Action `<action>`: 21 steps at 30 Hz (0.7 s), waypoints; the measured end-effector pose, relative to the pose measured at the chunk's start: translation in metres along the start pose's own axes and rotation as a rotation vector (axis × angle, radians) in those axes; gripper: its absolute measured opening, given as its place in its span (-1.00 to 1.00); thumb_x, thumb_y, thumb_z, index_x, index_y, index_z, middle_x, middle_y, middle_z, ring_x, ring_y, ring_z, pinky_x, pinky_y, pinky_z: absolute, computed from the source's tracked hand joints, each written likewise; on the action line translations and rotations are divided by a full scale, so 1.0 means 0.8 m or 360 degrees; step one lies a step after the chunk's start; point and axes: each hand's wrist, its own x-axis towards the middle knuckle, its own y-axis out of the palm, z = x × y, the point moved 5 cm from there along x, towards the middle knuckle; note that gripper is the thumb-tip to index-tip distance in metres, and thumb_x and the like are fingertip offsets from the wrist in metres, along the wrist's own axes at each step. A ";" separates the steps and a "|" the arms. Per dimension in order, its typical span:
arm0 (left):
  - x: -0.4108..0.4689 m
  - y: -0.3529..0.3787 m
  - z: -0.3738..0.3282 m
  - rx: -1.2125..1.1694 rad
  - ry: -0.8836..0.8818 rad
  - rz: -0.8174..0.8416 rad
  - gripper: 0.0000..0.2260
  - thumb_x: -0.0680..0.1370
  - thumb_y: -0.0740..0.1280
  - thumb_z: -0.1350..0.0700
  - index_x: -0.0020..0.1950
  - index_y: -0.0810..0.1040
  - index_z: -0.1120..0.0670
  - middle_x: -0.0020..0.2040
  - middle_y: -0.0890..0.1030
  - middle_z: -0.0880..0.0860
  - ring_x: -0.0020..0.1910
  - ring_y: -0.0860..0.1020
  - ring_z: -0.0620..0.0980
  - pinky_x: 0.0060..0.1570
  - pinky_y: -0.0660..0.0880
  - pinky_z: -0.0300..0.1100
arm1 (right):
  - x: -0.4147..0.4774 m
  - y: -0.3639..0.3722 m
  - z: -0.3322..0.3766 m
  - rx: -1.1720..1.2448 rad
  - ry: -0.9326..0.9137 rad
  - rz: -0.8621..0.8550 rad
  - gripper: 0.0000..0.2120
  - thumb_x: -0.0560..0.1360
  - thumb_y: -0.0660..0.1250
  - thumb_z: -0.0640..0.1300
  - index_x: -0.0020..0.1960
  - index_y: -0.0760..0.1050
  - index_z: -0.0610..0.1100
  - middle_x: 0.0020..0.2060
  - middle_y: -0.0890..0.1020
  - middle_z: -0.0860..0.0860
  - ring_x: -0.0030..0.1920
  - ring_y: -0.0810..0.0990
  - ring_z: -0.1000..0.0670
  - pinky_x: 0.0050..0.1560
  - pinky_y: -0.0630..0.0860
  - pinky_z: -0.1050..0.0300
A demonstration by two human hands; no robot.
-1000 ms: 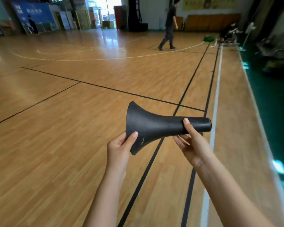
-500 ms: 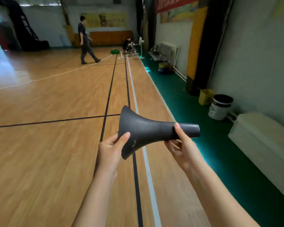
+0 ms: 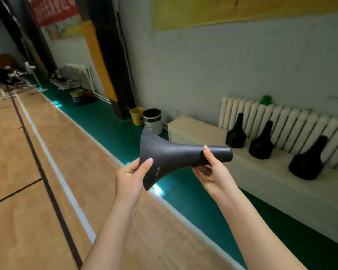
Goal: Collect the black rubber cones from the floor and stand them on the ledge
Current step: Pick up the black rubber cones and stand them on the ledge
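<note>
A person holds one black rubber cone [image 3: 176,158] sideways in the middle of the frame, w/ both hands. The left hand [image 3: 131,178] pinches the wide flared end, thumb on top, by a small pale scratch. The right hand [image 3: 213,172] is wrapped round the thin neck, w/ the narrow tip poking out to the right.

On the right of the frame a cream ledge [image 3: 261,172] runs along the wall, in front of a white radiator [image 3: 293,121]. Three more black cones stand upright on it, approx. in a row: the first cone [image 3: 236,133], the middle cone [image 3: 261,143] and the biggest-looking cone [image 3: 307,160] nearest the right edge.

A yellow bin [image 3: 137,116] and a white bucket [image 3: 153,121] sit on the green floor strip [image 3: 113,131], just left of the ledge. The far upper left is blurry, maybe a fan and some clutter.
</note>
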 end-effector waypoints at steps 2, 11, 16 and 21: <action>0.007 0.050 0.012 0.0018 -0.0031 0.0121 -0.88 0.49 0.41 0.22 -0.06 0.69 0.03 -0.11 0.72 0.02 -0.17 0.66 -0.10 -0.10 0.59 -0.24 | 0.006 -0.036 0.035 0.0085 -0.0069 -0.0098 -0.25 0.27 0.54 -0.08 0.36 0.33 -0.25 0.10 0.56 -0.23 0.05 0.59 -0.18 -0.03 0.57 0.03; 0.035 0.189 0.065 0.0037 -0.0191 0.0518 -0.86 0.47 0.43 0.19 0.01 0.70 0.05 -0.12 0.72 -0.01 -0.18 0.67 -0.14 -0.23 0.56 -0.34 | 0.022 -0.137 0.119 0.0242 -0.0309 -0.0462 -0.33 0.41 0.48 -0.08 0.41 0.28 -0.19 0.29 0.49 -0.21 0.23 0.51 -0.22 0.21 0.49 -0.08; 0.064 0.241 0.093 0.0029 -0.0283 0.0722 -0.86 0.47 0.44 0.18 -0.03 0.71 -0.02 -0.08 0.72 -0.01 -0.16 0.66 -0.13 -0.15 0.56 -0.27 | 0.044 -0.164 0.147 0.0288 -0.0393 -0.0585 -0.31 0.42 0.47 -0.07 0.44 0.26 -0.19 0.35 0.44 -0.22 0.31 0.45 -0.24 0.31 0.41 -0.10; 0.119 0.290 0.105 0.0018 -0.0311 0.0896 -0.83 0.46 0.44 0.19 -0.11 0.71 -0.10 -0.09 0.72 -0.03 -0.15 0.67 -0.14 -0.15 0.57 -0.28 | 0.087 -0.165 0.174 0.0347 -0.0481 -0.0707 -0.30 0.41 0.48 -0.07 0.45 0.26 -0.15 0.36 0.43 -0.20 0.35 0.41 -0.24 0.33 0.39 -0.14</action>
